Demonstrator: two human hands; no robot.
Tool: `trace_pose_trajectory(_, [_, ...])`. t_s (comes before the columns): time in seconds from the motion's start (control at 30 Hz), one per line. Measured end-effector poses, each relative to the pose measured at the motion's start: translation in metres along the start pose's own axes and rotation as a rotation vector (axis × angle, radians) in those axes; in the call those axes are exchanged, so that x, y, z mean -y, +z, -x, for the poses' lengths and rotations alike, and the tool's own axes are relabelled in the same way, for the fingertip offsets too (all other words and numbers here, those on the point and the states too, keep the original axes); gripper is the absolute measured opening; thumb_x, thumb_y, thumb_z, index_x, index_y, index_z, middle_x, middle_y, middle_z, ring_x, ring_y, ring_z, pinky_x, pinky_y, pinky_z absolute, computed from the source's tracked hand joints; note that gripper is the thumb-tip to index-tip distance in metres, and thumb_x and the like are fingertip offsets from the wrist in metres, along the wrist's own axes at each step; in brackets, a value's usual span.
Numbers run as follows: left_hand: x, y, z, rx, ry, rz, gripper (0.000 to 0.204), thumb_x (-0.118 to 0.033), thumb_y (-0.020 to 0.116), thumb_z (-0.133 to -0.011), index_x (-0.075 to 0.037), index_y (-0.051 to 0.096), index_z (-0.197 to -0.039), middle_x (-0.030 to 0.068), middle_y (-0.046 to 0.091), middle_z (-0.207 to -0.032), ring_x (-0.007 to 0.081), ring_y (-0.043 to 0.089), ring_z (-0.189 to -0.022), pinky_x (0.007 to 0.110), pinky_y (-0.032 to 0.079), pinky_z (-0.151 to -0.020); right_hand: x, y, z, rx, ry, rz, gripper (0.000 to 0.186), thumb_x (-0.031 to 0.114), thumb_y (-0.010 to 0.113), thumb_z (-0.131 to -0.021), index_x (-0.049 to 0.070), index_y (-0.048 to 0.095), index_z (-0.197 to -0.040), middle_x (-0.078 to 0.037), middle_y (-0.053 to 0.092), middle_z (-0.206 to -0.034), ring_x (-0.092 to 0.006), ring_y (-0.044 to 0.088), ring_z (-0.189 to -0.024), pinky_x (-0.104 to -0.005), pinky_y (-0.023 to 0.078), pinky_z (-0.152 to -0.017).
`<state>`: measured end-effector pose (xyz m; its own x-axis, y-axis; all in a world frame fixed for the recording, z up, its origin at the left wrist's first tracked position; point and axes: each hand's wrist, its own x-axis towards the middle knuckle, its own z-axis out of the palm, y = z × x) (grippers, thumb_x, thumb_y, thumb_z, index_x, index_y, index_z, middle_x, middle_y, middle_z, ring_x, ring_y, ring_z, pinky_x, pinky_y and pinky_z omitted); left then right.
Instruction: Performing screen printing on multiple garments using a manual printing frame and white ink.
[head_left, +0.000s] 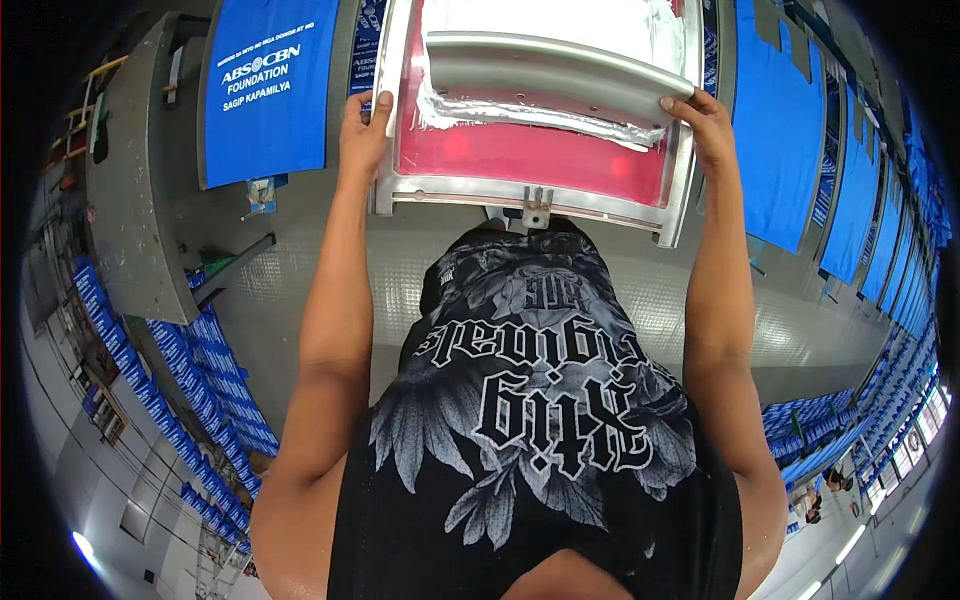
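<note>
A screen printing frame (520,192) with silver metal rails and a red mesh (500,150) lies in front of me at the top. White ink (540,15) covers the far part of the mesh and is smeared in a band nearer me. Across the mesh rests a wide silver squeegee (560,75). My left hand (365,135) is closed on the frame's left rail, thumb on top. On the right rail my right hand (708,125) is closed too, its thumb reaching inward beside the squeegee's right end. A metal hinge bracket (537,207) sits on the frame's near rail.
Blue printed fabric panels (265,90) lie on the long grey table to the left, and more blue panels (780,130) run off to the right. Rows of blue pieces hang along both sides. Other people (825,490) are far off at the lower right.
</note>
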<state>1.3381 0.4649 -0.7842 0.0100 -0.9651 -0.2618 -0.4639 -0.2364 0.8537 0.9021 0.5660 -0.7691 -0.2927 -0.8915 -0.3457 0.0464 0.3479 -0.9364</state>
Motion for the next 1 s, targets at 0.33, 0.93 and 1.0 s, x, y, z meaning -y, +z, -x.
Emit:
trace_pose_trajectory(0.33, [-0.005, 0.009, -0.001, -0.028, 0.021, -0.031, 0.049, -0.044, 0.060, -0.088, -0.001, 0.051, -0.112, 0.0077, 0.061, -0.078, 0.0108, 0.053, -0.072, 0.026, 0.042, -0.063, -0.005, -0.002, 0.009, -0.043, -0.006, 0.094, 0.033, 0.016, 0.076, -0.068, 0.000, 0.068, -0.096, -0.003, 0.061, -0.080, -0.0123, 0.054, -0.077, -0.0264, 0.040, -0.076])
trace_pose_trajectory(0.93, [-0.117, 0.005, 0.042, 0.090, 0.734, -0.538, 0.052, -0.034, 0.075, -0.070, -0.006, 0.056, -0.110, 0.0142, 0.054, -0.111, 0.0313, 0.049, -0.106, 0.043, 0.040, -0.087, 0.069, 0.028, 0.057, 0.147, -0.310, 1.148, 0.030, 0.007, 0.065, -0.061, 0.002, 0.061, -0.090, -0.018, 0.061, -0.083, -0.0334, 0.058, -0.081, -0.0427, 0.038, -0.085])
trace_pose_trajectory(1.0, [-0.122, 0.020, 0.035, 0.335, 0.885, -0.661, 0.048, -0.030, 0.075, -0.067, -0.006, 0.058, -0.105, 0.0126, 0.057, -0.104, 0.0308, 0.052, -0.099, 0.043, 0.042, -0.083, 0.068, 0.043, 0.069, 0.119, -0.447, 1.177, 0.033, 0.002, 0.064, -0.060, 0.004, 0.061, -0.093, -0.020, 0.062, -0.084, -0.0389, 0.056, -0.082, -0.0435, 0.044, -0.075])
